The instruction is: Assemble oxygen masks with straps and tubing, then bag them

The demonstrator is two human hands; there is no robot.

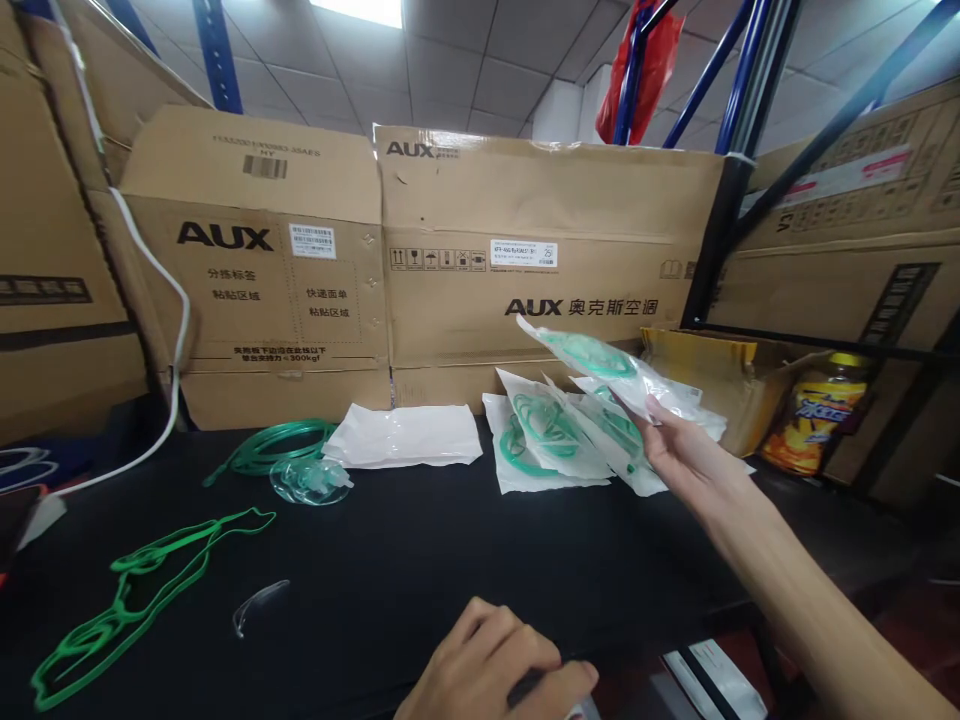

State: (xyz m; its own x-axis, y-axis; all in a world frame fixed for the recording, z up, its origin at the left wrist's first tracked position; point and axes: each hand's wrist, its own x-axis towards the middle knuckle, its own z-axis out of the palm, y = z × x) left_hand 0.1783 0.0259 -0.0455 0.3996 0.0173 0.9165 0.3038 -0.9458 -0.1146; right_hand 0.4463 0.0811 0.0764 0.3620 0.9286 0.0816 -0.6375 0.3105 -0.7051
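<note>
My right hand (pixel 686 455) pinches the edge of a sealed clear-and-white pouch of green tubing (pixel 592 355). It holds the pouch tilted, above several similar pouches (pixel 544 430) lying overlapped on the black tabletop. My left hand (pixel 499 665) is at the table's front edge, at the bottom of the view, its fingers loosely bent and apart; nothing shows in it. Left of the pouches is a flat white packet (pixel 409 437). Beside that packet, a clear plastic mask (pixel 311 480) rests against a coil of green tubing (pixel 277 445).
Green elastic straps (pixel 142 590) and a small clear strip (pixel 259 603) lie on the left of the black table (pixel 360 600). Large cardboard boxes (pixel 450 200) stand behind. On the right are an open carton (pixel 739 375) and a yellow-capped drink bottle (pixel 814 415). A white cable (pixel 180 330) hangs at left.
</note>
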